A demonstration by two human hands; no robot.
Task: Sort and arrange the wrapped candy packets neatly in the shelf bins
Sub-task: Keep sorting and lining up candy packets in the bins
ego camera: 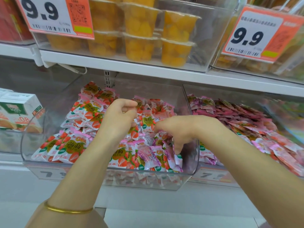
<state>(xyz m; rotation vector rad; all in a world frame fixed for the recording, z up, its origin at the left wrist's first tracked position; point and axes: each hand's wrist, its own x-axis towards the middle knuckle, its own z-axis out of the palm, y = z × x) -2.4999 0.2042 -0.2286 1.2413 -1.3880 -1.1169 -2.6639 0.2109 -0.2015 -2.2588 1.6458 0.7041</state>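
Observation:
A clear middle bin (28,155) holds several strawberry candy packets (69,148), white and pink with red berries; they are stacked in rows on its left and lie jumbled on its right. A few purple packets (148,156) lie mixed in at the front right. My left hand (118,117) hovers over the bin's middle, fingers loosely curled, nothing visible in it. My right hand (177,132) hangs over the front right corner, fingers pointing down and touching a purple packet (178,160), thumb held apart.
The right-hand bin (185,96) holds several pink and purple packets (238,116). A juice carton (19,109) stands at the left. Above, a white shelf (148,68) carries fruit cups (141,30) and 9.9 price tags (49,15).

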